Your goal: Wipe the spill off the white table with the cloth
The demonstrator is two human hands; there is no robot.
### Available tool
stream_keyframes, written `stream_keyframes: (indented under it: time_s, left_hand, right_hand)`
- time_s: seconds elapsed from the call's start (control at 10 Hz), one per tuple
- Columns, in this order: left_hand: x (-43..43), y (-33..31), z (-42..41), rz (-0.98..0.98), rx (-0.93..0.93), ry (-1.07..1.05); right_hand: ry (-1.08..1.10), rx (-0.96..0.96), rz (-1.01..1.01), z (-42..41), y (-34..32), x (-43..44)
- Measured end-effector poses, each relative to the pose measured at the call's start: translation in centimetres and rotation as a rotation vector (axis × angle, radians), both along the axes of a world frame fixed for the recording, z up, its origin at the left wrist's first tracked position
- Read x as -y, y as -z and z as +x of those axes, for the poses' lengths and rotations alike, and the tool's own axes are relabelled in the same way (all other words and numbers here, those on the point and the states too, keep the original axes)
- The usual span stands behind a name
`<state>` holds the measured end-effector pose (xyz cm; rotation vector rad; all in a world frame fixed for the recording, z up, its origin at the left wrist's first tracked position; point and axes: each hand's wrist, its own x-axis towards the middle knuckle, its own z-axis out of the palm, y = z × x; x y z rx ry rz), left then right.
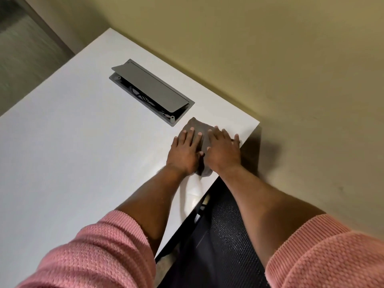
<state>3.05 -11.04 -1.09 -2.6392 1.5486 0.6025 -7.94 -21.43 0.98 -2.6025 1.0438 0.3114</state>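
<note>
A grey cloth (196, 125) lies flat on the white table (72, 152) near its far right corner. My left hand (186, 151) presses on the cloth's left part, palm down, fingers spread. My right hand (223, 150) lies beside it, flat on the cloth's right part, close to the table's right edge. Most of the cloth is hidden under both hands. A faint wet sheen (194, 186) shows on the table just behind my wrists, near the edge.
A grey cable hatch (151, 90) with its lid propped open is set into the table just left of the cloth. A dark mesh chair (224, 235) stands below the table's right edge. A beige wall (291, 69) runs along the far side.
</note>
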Motion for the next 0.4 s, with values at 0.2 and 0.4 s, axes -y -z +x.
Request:
stream_keyframes:
  time_s: [0.2, 0.4]
  left_hand:
    - [-0.8, 1.6, -0.2, 0.147, -0.039, -0.008]
    - [-3.3, -0.1, -0.6, 0.059, -0.006, -0.021]
  right_hand:
    - [-0.128, -0.245, 0.087, -0.4, 1.7, -0.5]
    - [-0.169, -0.140, 0.060, -0.5, -0.1, -2.1]
